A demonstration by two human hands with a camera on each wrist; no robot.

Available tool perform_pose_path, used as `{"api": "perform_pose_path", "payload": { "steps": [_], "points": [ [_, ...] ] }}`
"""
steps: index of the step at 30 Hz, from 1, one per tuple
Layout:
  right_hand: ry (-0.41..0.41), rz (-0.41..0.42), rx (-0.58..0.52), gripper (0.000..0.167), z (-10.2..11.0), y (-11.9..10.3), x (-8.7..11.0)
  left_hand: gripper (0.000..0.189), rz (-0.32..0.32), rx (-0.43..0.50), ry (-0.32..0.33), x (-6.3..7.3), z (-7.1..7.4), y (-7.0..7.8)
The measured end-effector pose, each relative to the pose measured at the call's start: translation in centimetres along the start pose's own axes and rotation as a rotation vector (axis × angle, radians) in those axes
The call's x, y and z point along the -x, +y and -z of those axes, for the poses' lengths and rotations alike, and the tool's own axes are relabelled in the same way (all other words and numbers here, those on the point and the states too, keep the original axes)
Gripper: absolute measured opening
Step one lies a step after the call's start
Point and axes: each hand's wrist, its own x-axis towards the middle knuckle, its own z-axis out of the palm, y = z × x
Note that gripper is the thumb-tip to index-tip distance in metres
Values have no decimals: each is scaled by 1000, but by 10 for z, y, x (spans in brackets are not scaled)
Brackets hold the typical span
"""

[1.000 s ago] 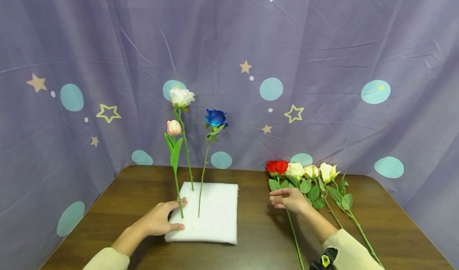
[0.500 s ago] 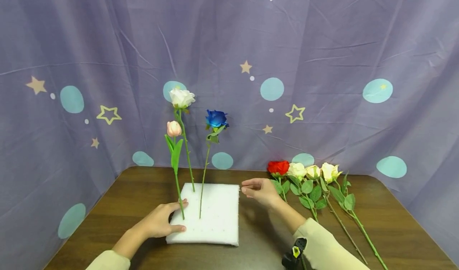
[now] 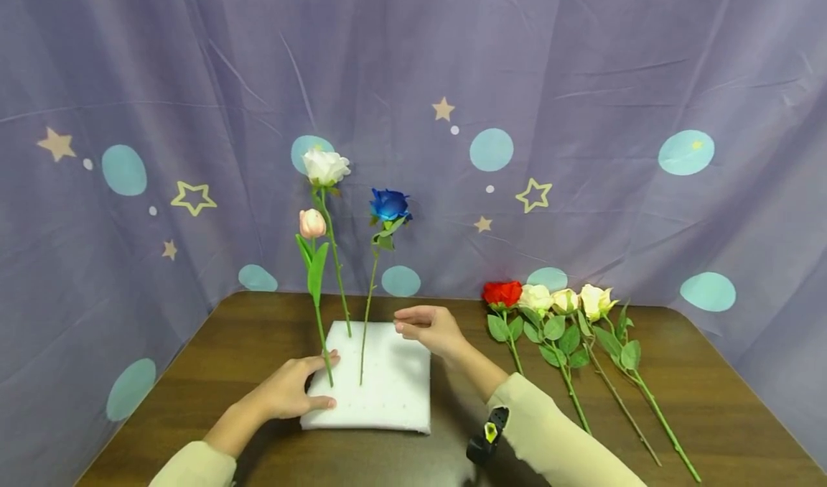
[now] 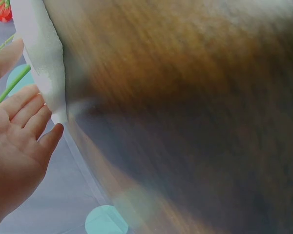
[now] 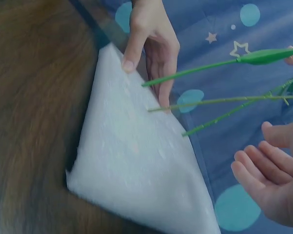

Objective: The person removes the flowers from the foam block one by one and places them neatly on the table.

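A white foam block (image 3: 394, 393) lies on the table, with a pink tulip (image 3: 313, 223), a white rose (image 3: 326, 167) and a blue rose (image 3: 390, 205) standing in it on their stems. At its left edge rests my left hand (image 3: 291, 390), thumb and fingers spread against the foam; in the right wrist view the thumb touches its top near a corner. My right hand (image 3: 434, 331) hovers over the foam's back right part, fingers loosely bent and holding nothing. The right wrist view shows the green tulip stem (image 5: 185, 75) entering the foam.
A red rose (image 3: 502, 294) and several cream roses (image 3: 596, 302) lie side by side on the right of the brown table (image 3: 258, 322), stems toward the front. Behind the table hangs a purple curtain (image 3: 413, 63) with stars and dots.
My right hand has moved left, from beside the red rose to over the back right of the foam. My left hand keeps its place at the foam's left edge.
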Motion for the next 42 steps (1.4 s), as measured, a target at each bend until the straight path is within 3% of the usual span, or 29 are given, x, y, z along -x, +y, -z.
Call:
{"api": "perform_pose_path", "payload": {
  "steps": [10, 20, 30, 36, 42],
  "points": [
    [-144, 39, -19, 38, -28, -2, -4, 70, 21, -14, -4, -1, 1, 1],
    [-133, -16, -123, 38, -40, 1, 1, 71, 26, 5, -3, -1, -1, 2],
    [-147, -25, -261, 27, -45, 6, 7, 71, 36, 1, -1, -1, -3, 1],
    [-158, 9, -263, 27, -45, 5, 12, 71, 28, -1, 8, -1, -1, 2],
    [-179, 39, -192, 25, -47, 1, 16, 71, 35, 14, -1, -1, -2, 2]
  ]
}}
